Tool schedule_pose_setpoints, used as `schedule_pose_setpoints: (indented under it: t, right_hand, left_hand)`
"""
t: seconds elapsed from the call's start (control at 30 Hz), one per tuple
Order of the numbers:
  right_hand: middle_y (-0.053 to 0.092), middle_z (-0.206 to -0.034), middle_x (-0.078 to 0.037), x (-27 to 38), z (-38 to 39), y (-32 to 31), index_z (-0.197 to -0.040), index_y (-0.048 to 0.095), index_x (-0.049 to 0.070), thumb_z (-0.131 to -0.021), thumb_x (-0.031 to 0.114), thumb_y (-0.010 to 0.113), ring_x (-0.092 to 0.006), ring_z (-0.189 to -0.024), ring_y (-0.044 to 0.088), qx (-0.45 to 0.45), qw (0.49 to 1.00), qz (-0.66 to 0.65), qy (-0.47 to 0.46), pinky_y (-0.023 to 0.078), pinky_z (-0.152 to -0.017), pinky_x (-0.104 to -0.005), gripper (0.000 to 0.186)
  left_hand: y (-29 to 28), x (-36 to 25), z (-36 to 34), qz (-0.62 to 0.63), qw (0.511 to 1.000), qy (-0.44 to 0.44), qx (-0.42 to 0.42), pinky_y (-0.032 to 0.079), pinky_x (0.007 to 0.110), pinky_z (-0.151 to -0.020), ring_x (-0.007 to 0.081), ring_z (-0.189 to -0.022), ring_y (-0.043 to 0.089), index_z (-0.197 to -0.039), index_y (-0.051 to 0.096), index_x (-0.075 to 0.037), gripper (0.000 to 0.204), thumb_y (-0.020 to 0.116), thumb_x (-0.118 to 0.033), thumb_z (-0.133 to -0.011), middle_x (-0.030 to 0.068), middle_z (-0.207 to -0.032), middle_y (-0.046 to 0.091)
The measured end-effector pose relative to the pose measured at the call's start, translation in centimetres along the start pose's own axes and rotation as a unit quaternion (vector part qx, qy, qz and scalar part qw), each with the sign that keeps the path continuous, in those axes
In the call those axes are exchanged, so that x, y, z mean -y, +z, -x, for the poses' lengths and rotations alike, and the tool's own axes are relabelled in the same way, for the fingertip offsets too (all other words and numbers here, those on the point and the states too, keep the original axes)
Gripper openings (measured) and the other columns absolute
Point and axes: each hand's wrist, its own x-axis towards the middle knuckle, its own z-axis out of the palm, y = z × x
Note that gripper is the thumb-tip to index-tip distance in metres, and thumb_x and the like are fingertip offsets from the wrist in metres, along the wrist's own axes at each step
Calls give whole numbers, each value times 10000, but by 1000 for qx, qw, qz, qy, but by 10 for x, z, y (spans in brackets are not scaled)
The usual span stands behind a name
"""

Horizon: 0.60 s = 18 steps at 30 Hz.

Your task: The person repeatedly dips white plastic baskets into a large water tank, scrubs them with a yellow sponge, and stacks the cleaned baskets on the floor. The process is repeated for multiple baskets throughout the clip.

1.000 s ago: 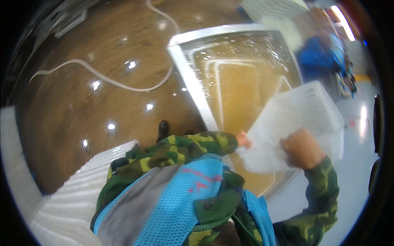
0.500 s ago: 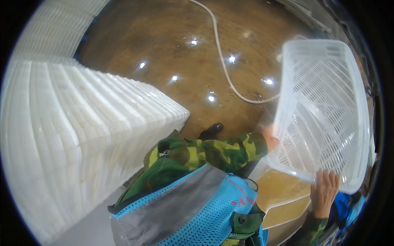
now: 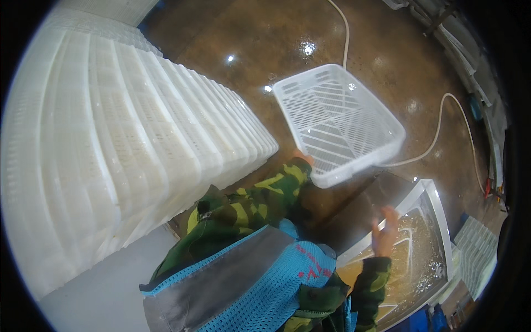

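Observation:
A shallow white plastic tray with a slotted bottom [image 3: 337, 124] hangs tilted over the wet floor. At its near left corner my left hand [image 3: 304, 157] grips the rim, most of its fingers hidden. My right hand [image 3: 385, 231] is empty, its fingers raised and apart, and hovers above the near left side of a metal-rimmed tub [image 3: 447, 235]. Murky yellowish water fills this tub, and the white rims of other trays [image 3: 410, 243] show under the surface.
A long, tall stack of nested white trays [image 3: 133, 144] takes up the left side. A pale hose [image 3: 437, 141] curves across the wet brown floor [image 3: 243, 27]. More light trays [image 3: 475, 249] stand beyond the tub at the right.
The tray has swung left, away from above the tub, in my left hand. My right hand has let go of its near edge. The view has turned right.

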Motion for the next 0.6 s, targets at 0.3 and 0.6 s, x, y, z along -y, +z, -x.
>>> schedule_pose_setpoints:
  t: [0.3, 0.6]
  right_hand:
    - [596, -948, -174, -44, 147, 50, -942, 597, 17, -727, 25, 681, -347, -867, 599, 145, 963, -120, 195, 486, -714, -398, 231]
    - [609, -863, -132, -86, 244, 56, -971, 625, 10, -742, 46, 666, -248, -711, 626, 114, 925, -144, 333, 487, -614, -334, 235]
  left_hand:
    - [-18, 18, -81, -98, 973, -176, -115, 416, 459, -958, 385, -1128, 553, -1241, 486, -21, 501, 561, -318, -845, 247, -1212, 564]
    - [-7, 79, -128, -38, 977, -181, -105, 443, 421, -878, 306, -1034, 574, -1249, 453, -112, 450, 526, -373, -890, 174, -1156, 572]
